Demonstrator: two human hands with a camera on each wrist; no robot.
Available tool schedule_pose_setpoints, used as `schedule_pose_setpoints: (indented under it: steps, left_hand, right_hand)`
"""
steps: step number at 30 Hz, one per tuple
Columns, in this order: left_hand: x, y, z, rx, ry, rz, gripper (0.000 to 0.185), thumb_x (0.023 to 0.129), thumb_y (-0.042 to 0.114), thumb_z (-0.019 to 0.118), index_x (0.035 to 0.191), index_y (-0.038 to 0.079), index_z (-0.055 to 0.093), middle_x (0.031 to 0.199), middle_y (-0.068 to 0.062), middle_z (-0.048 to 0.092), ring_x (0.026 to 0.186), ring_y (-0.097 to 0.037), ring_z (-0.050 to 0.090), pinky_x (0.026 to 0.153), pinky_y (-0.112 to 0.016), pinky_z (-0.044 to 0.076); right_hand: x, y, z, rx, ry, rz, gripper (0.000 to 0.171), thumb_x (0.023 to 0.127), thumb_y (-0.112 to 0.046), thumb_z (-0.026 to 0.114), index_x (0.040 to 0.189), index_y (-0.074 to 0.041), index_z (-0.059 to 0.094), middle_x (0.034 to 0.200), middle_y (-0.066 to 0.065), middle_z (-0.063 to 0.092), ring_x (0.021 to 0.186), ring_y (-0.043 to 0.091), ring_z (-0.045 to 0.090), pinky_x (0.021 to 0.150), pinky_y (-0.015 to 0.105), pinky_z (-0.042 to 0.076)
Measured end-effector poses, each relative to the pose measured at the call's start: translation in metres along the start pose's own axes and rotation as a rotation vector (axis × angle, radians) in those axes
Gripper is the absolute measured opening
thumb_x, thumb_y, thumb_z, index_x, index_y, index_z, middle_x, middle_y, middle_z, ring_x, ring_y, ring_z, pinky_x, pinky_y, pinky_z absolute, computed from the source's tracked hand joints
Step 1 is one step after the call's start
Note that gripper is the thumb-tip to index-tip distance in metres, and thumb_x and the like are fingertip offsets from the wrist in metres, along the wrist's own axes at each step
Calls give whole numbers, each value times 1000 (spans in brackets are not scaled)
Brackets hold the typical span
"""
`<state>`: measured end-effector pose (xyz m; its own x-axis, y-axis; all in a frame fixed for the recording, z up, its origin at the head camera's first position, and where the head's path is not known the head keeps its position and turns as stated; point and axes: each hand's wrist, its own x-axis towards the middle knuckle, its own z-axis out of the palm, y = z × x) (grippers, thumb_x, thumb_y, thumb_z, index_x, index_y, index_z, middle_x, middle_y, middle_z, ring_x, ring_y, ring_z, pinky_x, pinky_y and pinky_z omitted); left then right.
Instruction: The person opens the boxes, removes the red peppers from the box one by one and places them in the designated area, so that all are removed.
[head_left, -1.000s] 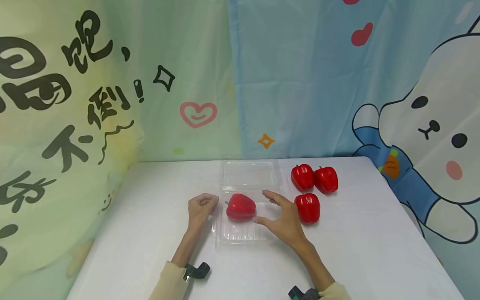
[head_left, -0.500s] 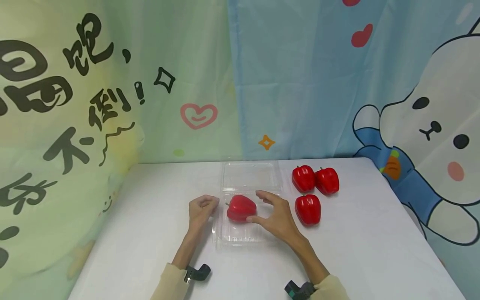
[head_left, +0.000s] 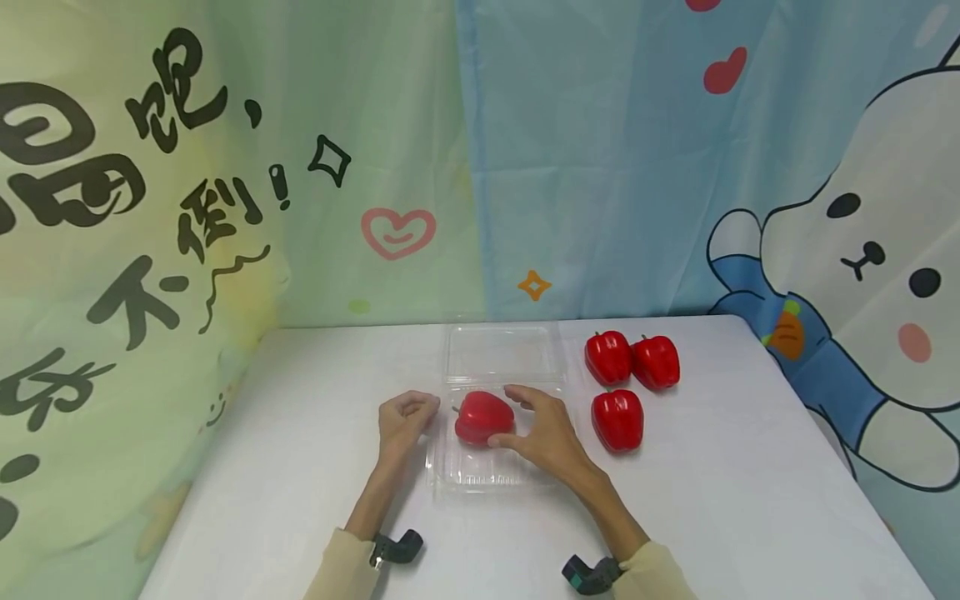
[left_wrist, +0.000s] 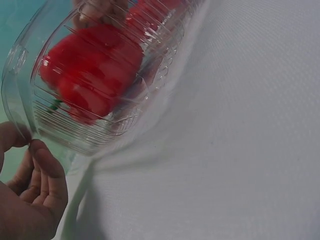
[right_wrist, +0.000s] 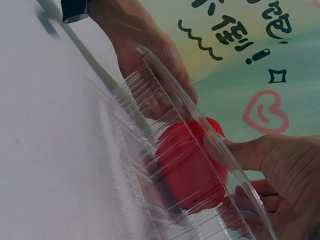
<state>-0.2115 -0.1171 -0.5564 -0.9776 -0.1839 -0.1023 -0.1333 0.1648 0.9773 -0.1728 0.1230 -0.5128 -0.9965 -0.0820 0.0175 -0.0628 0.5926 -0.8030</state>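
Note:
A clear plastic clamshell box [head_left: 491, 479] lies on the table with its lid [head_left: 501, 354] folded back. Inside its tray rests a red bell pepper [head_left: 480, 418], stem toward the left. My left hand [head_left: 403, 423] pinches the box's left rim between thumb and fingertips, as the left wrist view shows at the rim [left_wrist: 20, 120]. My right hand [head_left: 547, 433] curves round the pepper's right end. Its thumb [right_wrist: 220, 150] lies against the pepper, and the other fingers [right_wrist: 260, 200] are on the far side, partly hidden behind the tray wall.
Three more red bell peppers stand right of the box: one nearer pepper [head_left: 617, 421], and a pair behind, a left one [head_left: 608, 357] and a right one [head_left: 656, 362]. A printed curtain [head_left: 585, 167] hangs behind the white table [head_left: 315, 367].
My right hand has moved left from beside the pepper until thumb and fingers came round its right end. The left hand stays at the box's left rim.

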Motion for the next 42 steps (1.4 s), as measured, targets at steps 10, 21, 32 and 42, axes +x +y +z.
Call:
schedule_pose_setpoints:
  steps: [10, 21, 32, 42]
  left_hand:
    - [1, 0, 0, 4, -2, 4, 17, 95, 16, 77, 100, 0, 78, 92, -17, 83, 77, -13, 71, 70, -22, 56]
    - [1, 1, 0, 15, 1, 2, 17, 96, 17, 76, 102, 1, 78, 95, -17, 83, 81, -13, 72, 73, -23, 56]
    - [-1, 0, 0, 23, 4, 11, 19, 96, 19, 77, 102, 1, 78, 96, -17, 83, 82, -15, 73, 72, -23, 55]
    - [-1, 1, 0, 26, 4, 11, 16, 95, 16, 77, 101, 1, 79, 95, -18, 83, 78, -13, 71, 71, -22, 56]
  right_hand:
    - [4, 4, 7, 8, -19, -9, 85, 78, -19, 99, 153, -13, 62, 152, 10, 69, 138, 33, 66, 108, 51, 61]
    - [7, 3, 8, 42, -42, -44, 81, 79, -17, 98, 152, -10, 63, 149, 9, 70, 137, 33, 66, 110, 52, 59]
    - [6, 6, 12, 34, -24, -46, 77, 80, -15, 97, 150, -11, 65, 147, 9, 72, 135, 33, 68, 110, 52, 59]
    - [5, 8, 14, 40, -12, -43, 75, 80, -14, 97, 149, -12, 66, 147, 9, 72, 136, 34, 67, 112, 53, 58]
